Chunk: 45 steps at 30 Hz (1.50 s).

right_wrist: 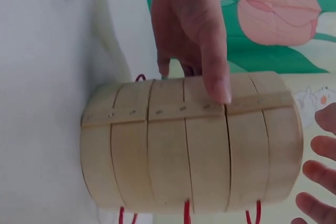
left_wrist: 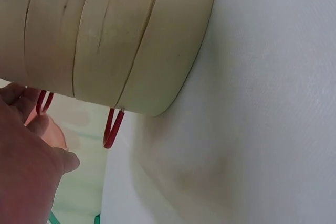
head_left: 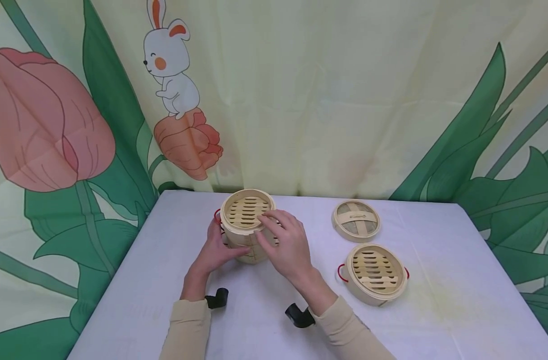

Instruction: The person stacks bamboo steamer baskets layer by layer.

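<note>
A stack of bamboo steamer baskets stands on the table, its top tier with a slatted base facing up. My left hand holds the stack from its left side. In the right wrist view its thumb lies against the stack's front wall, while its other fingers are partly hidden. Over the right edge of the top tier, my right hand reaches with extended fingers; in the right wrist view they are just off the rim. Red handles stick out of the stack's side.
Right of the stack lies another bamboo steamer basket with red handles. Behind it is a round woven lid. A white cloth covers the table, and a printed curtain hangs along its back edge.
</note>
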Available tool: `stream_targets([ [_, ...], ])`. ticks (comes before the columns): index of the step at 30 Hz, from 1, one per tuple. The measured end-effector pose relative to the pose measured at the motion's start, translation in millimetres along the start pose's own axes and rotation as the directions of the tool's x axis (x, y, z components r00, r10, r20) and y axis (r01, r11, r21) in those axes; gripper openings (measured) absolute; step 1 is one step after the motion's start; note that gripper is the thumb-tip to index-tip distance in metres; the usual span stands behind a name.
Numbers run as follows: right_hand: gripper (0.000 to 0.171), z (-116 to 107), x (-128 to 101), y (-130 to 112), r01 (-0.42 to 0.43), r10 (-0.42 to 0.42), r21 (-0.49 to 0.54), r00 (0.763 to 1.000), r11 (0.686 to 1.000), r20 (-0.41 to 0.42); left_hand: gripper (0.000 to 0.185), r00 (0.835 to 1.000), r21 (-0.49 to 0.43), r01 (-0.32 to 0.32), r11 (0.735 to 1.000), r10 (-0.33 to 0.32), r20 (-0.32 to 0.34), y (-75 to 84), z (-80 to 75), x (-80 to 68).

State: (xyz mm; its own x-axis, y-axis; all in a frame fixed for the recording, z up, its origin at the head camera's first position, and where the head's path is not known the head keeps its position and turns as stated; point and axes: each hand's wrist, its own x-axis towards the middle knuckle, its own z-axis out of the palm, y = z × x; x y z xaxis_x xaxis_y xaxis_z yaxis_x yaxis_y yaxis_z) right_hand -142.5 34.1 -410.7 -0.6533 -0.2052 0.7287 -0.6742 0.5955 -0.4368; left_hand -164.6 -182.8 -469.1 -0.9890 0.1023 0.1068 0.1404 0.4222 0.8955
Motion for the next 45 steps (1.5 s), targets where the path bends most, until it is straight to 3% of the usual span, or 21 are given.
stream_targets([
  [3, 0.028, -5.2, 0.3, 3.7, 0.01, -0.01, 0.008, 0.999, 1.0, -0.035, 0.124, 1.0, -0.031, 0.001, 1.0, -0.001, -0.003, 0.6, -2.4, -0.4],
  [8, 0.03, -15.6, -0.3, 9.1, 0.008, -0.006, 0.019, 0.998, 1.0, -0.065, 0.131, 0.996, -0.011, 0.087, 0.996, -0.087, -0.009, 3.2, -9.8, -3.7],
  [11, 0.032, -21.8, -1.6, 11.8, 0.005, -0.004, 0.023, 0.998, 1.0, -0.064, 0.131, 0.994, 0.005, 0.107, 0.994, -0.107, -0.016, 4.3, -15.1, -5.3],
  [19, 0.038, -34.3, -5.6, 20.2, 0.018, -0.017, 0.015, 0.997, 1.0, -0.079, 0.131, 0.998, 0.009, 0.063, 0.998, -0.062, -0.029, 16.4, -25.7, -3.9],
  [28, 0.043, -47.2, -8.5, 28.0, 0.028, -0.028, 0.006, 0.994, 1.0, -0.105, 0.126, 0.998, 0.004, 0.024, 1.0, -0.024, -0.054, 34.0, -24.9, -2.2],
  [34, 0.044, -59.8, -9.9, 32.9, 0.012, -0.012, 0.007, 0.994, 1.0, -0.111, 0.123, 0.998, -0.018, -0.025, 1.0, 0.024, -0.054, 37.0, -21.6, -0.2],
  [45, 0.047, -82.3, -15.7, 46.2, -0.033, 0.029, -0.022, 0.989, 0.999, -0.144, 0.122, 0.997, -0.021, -0.037, 0.999, 0.036, -0.061, 36.2, -10.3, 3.6],
])
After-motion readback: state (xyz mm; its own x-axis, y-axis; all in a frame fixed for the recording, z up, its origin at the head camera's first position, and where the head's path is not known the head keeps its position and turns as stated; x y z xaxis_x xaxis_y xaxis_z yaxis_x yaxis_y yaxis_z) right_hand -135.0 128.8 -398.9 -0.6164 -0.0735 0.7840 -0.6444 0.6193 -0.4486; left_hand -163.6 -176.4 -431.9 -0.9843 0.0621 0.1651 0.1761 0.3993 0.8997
